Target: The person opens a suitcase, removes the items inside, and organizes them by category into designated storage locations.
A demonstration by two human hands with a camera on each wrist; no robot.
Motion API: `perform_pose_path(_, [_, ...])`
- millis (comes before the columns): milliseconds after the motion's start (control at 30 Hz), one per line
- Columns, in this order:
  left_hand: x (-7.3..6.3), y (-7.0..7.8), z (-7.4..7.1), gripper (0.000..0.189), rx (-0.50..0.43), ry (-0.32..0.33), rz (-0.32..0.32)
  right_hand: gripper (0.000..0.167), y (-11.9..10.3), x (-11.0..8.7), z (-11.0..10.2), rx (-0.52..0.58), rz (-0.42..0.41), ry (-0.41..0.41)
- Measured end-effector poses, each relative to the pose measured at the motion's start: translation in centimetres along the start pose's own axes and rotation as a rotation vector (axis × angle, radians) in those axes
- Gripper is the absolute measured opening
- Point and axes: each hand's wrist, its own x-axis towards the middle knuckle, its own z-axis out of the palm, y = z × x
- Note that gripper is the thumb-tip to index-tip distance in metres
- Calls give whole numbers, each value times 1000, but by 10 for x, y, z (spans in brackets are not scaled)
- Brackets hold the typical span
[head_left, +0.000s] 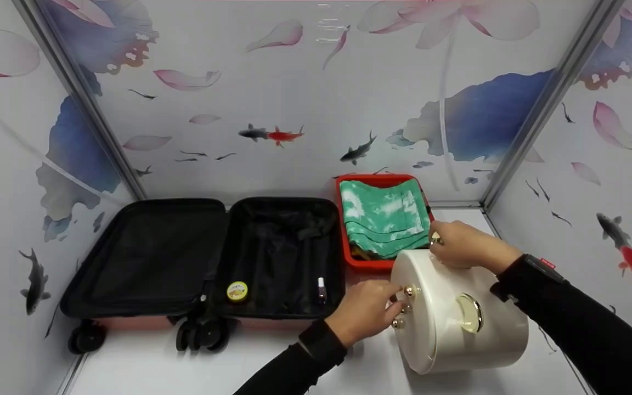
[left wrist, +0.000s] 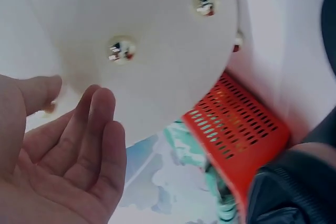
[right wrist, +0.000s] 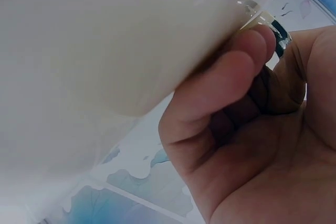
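Note:
A cream-white drum-shaped case (head_left: 480, 345) is tipped on its side at the right, with several gold knobs (left wrist: 122, 50) on its round end. My right hand (head_left: 461, 244) curls its fingers round a gold handle (right wrist: 281, 34) on top of the case's curved side. Beside the knobs on the round end is my left hand (head_left: 365, 310), thumb and forefinger close to them, the other fingers loosely bent. Facing me on the curved side is a gold-trimmed fitting (head_left: 472, 312).
An open black-lined suitcase (head_left: 146, 258) lies at the left, with a round yellow tin (head_left: 237, 291) and a small white-capped bottle (head_left: 322, 291) in its right half. A red basket (head_left: 349, 258) holding folded green-and-white cloth (head_left: 387, 219) stands behind the case. Patterned walls (head_left: 212, 109) surround the table.

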Motion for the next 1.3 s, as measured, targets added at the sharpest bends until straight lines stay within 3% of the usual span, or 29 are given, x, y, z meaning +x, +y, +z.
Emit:
perform_pose_path(233, [-7, -9, 23, 19, -5, -97, -30, 27, -3, 1, 1, -10, -1, 4])
perform_pose_path(533, [-9, -10, 32, 18, -11, -80, -57, 32, -5, 3, 0, 43, 19, -30])
perform_pose_path(933, [-24, -23, 17, 14, 10, -29, -30, 30, -3, 2, 0, 16, -13, -4])
perform_pose_path(1300, [-43, -38, -6, 22, 32, -59, -19, 28, 3, 2, 0, 12, -21, 2])
